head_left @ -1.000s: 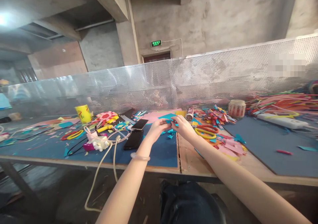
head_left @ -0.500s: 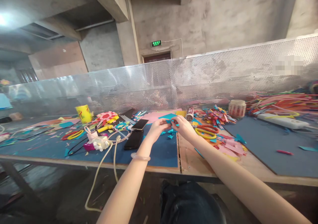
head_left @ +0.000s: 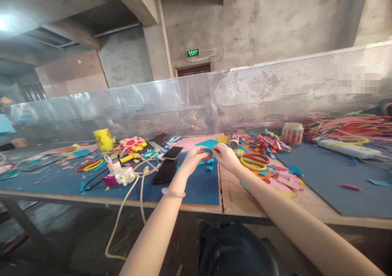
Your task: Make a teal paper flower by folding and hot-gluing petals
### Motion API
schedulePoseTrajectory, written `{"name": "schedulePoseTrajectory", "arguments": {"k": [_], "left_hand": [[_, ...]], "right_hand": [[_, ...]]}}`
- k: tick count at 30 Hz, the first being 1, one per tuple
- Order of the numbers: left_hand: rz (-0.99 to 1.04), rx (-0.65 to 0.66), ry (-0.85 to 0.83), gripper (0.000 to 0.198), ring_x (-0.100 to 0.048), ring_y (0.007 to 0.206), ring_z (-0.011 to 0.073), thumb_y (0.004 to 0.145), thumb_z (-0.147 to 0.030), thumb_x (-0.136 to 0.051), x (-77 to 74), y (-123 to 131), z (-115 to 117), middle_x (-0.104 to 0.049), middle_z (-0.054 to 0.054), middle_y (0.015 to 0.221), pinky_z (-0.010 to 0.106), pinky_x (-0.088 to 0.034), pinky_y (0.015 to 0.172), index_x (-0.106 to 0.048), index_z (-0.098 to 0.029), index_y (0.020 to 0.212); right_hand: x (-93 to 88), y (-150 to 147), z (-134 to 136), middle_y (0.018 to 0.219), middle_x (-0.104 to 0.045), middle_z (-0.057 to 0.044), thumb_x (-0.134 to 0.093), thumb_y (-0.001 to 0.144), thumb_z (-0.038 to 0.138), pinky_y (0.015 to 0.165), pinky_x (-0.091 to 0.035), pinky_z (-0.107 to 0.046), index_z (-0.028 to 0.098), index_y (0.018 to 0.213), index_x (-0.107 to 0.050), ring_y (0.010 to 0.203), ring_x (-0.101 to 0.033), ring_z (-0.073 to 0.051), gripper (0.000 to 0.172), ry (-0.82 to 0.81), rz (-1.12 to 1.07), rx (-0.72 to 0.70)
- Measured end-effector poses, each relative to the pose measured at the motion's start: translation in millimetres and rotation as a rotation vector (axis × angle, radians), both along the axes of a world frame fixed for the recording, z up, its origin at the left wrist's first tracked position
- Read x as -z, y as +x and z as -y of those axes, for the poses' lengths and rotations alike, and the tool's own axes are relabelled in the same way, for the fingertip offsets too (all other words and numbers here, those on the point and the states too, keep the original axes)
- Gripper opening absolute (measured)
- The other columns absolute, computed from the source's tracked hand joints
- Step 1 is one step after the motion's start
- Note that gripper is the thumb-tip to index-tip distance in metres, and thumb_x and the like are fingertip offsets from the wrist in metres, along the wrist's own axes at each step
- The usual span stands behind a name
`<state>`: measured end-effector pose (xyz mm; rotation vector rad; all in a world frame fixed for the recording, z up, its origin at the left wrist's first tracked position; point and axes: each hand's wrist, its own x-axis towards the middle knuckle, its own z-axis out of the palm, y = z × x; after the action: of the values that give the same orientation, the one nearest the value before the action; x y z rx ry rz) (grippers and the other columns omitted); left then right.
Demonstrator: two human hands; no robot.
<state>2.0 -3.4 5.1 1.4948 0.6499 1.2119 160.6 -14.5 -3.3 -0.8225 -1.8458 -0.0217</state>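
Note:
My left hand (head_left: 196, 158) and my right hand (head_left: 225, 155) meet over the blue mat (head_left: 199, 190), fingertips closed together on a small piece of blue paper (head_left: 210, 149). The fingers cover most of it. Just beyond lies a flat blue sheet (head_left: 207, 143), with pink paper (head_left: 191, 141) under and behind it. Small blue paper scraps (head_left: 210, 168) rest below my fingers. Left of my left hand are two phones, a smaller phone (head_left: 173, 153) and a larger phone (head_left: 165, 172). Scissors with yellow and red handles (head_left: 253, 163) lie right of my right hand.
A dark bottle (head_left: 234, 140) lies behind my right hand. Paper flowers (head_left: 269, 142), a jar (head_left: 292, 134) and a power strip (head_left: 349, 149) are to the right. Leftward are a glue gun (head_left: 128, 158), more scissors (head_left: 90, 165) and a yellow cup (head_left: 103, 140). A cord (head_left: 121, 214) hangs off the front edge.
Both hands stay in nearly the same place, with only slight finger movement at the blue paper. Nothing else has visibly moved.

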Motion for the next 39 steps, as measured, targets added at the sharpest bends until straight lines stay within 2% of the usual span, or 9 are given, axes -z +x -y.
{"name": "schedulePoseTrajectory", "arguments": {"k": [7,13,22,39], "left_hand": [[0.006,-0.064,-0.014,0.023,-0.064,0.066,0.0138,0.065,-0.013,-0.069,5.0,-0.2,-6.7,-0.065,0.003,0.070,0.031,-0.050,0.073,-0.055,-0.012,0.083],[0.008,-0.079,-0.007,0.025,-0.064,0.064,0.0131,0.065,-0.013,-0.069,6.6,-1.5,-10.2,-0.065,0.001,0.069,0.030,-0.051,0.072,-0.054,-0.013,0.085],[-0.047,-0.078,0.032,0.024,-0.066,0.071,0.0165,0.063,-0.016,-0.072,6.1,-1.9,-9.1,-0.069,0.007,0.074,0.028,-0.051,0.068,-0.058,-0.011,0.082],[-0.083,-0.093,0.081,0.025,-0.066,0.073,0.0172,0.064,-0.021,-0.073,5.1,-1.1,-7.9,-0.070,0.005,0.075,0.029,-0.051,0.067,-0.059,-0.012,0.082]], "right_hand": [[0.3,1.1,-4.8,0.076,-0.065,-0.004,-0.055,0.079,0.034,0.063,-0.046,-0.028,0.017,0.080,-0.062,0.068,-0.060,-0.016,0.018,-0.282,-0.151,-0.113],[2.0,3.0,-8.1,0.076,-0.066,-0.004,-0.064,0.070,0.042,0.065,-0.046,-0.029,0.015,0.081,-0.063,0.070,-0.060,-0.017,0.029,-0.413,-0.271,-0.199],[7.6,4.8,-13.9,0.074,-0.067,-0.003,-0.067,0.069,0.040,0.063,-0.045,-0.028,0.017,0.080,-0.064,0.067,-0.060,-0.016,0.026,-0.489,-0.405,-0.294],[3.1,2.9,-5.6,0.070,-0.065,-0.002,-0.066,0.068,0.039,0.063,-0.043,-0.028,0.016,0.074,-0.066,0.066,-0.057,-0.015,0.023,-0.528,-0.515,-0.378]]}}
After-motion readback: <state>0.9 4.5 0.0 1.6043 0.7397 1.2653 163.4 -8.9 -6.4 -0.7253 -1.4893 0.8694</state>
